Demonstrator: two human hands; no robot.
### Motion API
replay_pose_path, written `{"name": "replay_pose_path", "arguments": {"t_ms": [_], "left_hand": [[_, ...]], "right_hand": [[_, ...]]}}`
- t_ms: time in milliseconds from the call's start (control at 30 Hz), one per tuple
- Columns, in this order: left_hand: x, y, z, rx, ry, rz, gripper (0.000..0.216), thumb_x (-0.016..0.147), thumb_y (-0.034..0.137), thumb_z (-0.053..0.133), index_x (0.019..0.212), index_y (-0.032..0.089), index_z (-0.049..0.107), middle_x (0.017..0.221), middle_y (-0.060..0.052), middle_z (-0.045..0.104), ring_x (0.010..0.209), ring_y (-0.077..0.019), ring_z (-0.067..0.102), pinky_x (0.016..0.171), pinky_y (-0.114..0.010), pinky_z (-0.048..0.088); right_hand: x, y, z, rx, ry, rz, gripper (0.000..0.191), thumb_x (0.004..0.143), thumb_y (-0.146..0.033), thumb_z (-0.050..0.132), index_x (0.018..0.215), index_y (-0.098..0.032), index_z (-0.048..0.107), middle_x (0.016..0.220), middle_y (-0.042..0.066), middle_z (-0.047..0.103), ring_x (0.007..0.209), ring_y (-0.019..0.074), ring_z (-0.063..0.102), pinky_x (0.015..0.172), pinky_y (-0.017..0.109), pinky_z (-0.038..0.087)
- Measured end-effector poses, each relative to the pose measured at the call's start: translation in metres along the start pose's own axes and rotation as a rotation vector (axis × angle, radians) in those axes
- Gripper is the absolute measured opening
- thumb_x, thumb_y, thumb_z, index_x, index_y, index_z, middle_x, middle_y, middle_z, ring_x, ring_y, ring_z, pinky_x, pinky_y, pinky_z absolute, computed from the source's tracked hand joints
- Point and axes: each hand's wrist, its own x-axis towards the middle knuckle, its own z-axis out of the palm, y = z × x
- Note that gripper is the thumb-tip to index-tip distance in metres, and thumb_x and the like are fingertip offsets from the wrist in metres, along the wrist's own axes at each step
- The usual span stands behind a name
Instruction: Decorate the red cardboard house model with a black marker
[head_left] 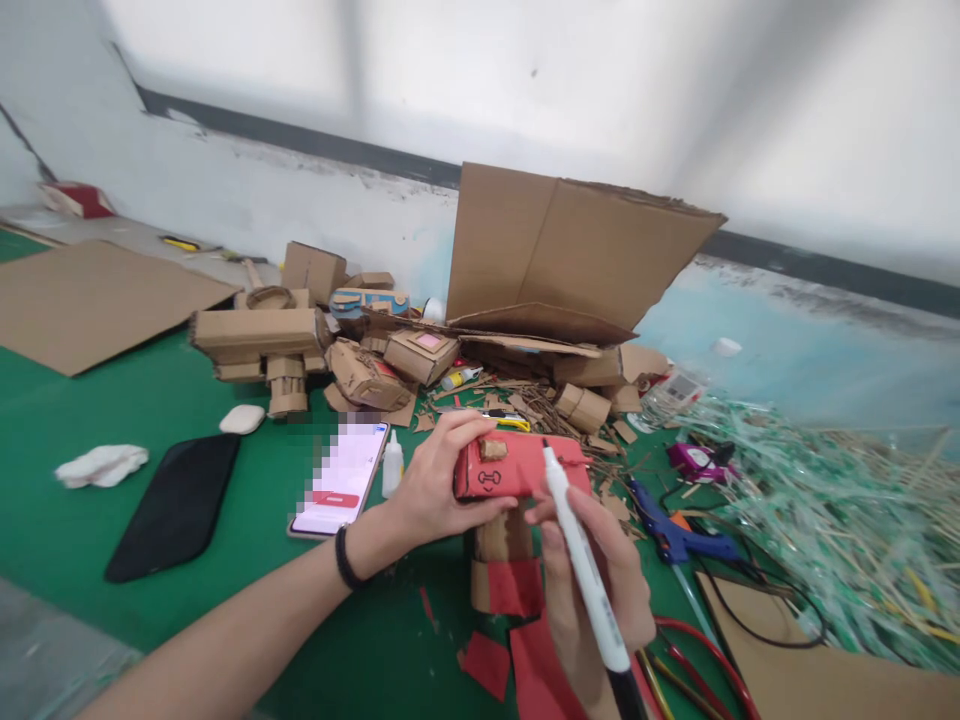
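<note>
Item, left hand (435, 490): forearm extending from the lower left, wrist wearing a black band (348, 560). I am pinching the left end of a red box (525, 465), fingers curving over its upper edge, thumb lying along the lower.

Item, right hand (600, 570): rising from the lower right. I am pinching a white marker (589, 575) between thumb and fingers; it is slanting, dark tip up and left, black end pointing down. The tip is standing at the box's red face; whether it is touching, I cannot tell.

Item, red box: sitting between my hands, bearing a black drawn mark (489, 480) and a small brown roll (493, 450). A cardboard column (504, 545) is showing beneath, with a red band around its lower part; how they are joining, I cannot tell.

Edges and room: green bench (367, 640) is showing between my left forearm and the red paper (487, 664). A phone (341, 480) and a white bottle (391, 468) are lying and standing just beyond my left wrist. Cardboard scraps (555, 412) are crowding the box's far side; a blue glue gun (686, 540) is lying to its right.
</note>
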Motion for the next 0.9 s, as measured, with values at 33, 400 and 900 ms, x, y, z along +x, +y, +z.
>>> {"name": "replay_pose_path", "arguments": {"t_ms": [33,400,900], "left_hand": [[0.000,0.000,0.000,-0.007,0.002,0.003,0.079,0.094,0.055,0.085,0.156,0.026,0.047,0.139,-0.016,0.064,0.131,-0.0353,0.068,0.110,-0.054,0.062],[-0.003,-0.003,0.003,-0.028,0.012,0.011,0.084,0.089,0.047,0.089,0.159,0.028,0.046,0.143,-0.017,0.063,0.131,-0.0367,0.069,0.108,-0.053,0.063],[-0.003,-0.007,0.002,-0.022,0.010,-0.026,0.086,0.087,0.046,0.091,0.157,0.027,0.047,0.142,-0.016,0.063,0.132,-0.0367,0.067,0.108,-0.054,0.062]], "right_hand": [[0.003,-0.002,-0.001,-0.005,-0.033,-0.031,0.040,0.101,-0.020,0.075,0.141,-0.024,0.070,0.113,0.008,0.083,0.089,0.0229,0.085,0.081,0.035,0.072],[0.013,-0.014,-0.003,0.030,-0.132,-0.151,0.024,0.101,-0.017,0.071,0.124,-0.020,0.070,0.104,0.008,0.084,0.106,0.0282,0.086,0.080,0.037,0.074],[0.023,-0.019,0.000,0.045,-0.105,-0.174,0.012,0.103,-0.023,0.067,0.114,-0.022,0.066,0.087,0.001,0.079,0.084,0.0253,0.087,0.087,0.046,0.075]]}}
